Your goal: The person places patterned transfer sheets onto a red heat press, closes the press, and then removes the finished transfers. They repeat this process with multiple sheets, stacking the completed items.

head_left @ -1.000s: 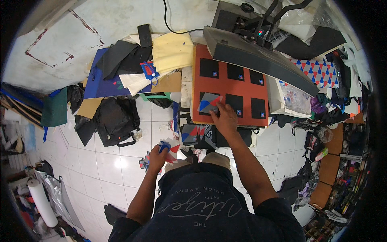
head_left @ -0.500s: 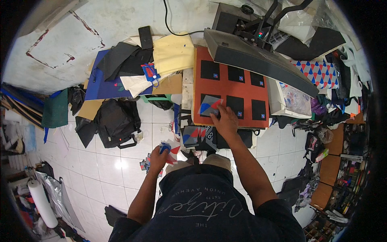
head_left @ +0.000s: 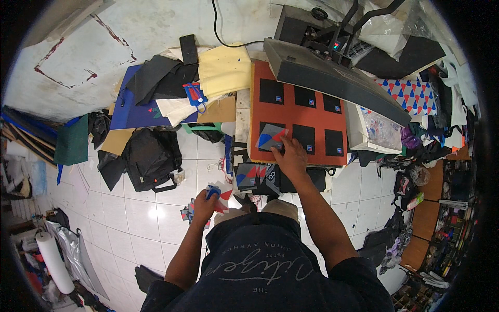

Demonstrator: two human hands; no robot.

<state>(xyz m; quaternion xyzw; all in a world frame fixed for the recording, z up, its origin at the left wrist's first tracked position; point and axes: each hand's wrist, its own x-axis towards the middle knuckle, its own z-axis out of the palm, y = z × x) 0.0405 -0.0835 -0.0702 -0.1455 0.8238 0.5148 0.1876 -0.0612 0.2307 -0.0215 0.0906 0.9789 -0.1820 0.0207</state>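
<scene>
My right hand (head_left: 292, 157) is over the lower left of the orange press pad (head_left: 280, 113). Its fingers pinch a small grey sheet with blue and red shapes (head_left: 266, 139), which lies over one of several black fabric squares (head_left: 333, 141). Most of the other squares show a small blue mark near one corner. Away to the left, over the floor, my left hand (head_left: 205, 204) is closed round a bunch of similar patterned sheets (head_left: 223, 196). Above the pad, the dark upper plate of the heat press (head_left: 332, 78) is raised and swung toward the right.
Patterned sheets (head_left: 250, 176) lie on a dark surface below the pad. More loose pieces (head_left: 187, 212) are on the tiled floor by my left hand. Yellow cloth (head_left: 223, 70) and a phone (head_left: 188, 49) are left of the press, with a white box (head_left: 370, 127) at its right.
</scene>
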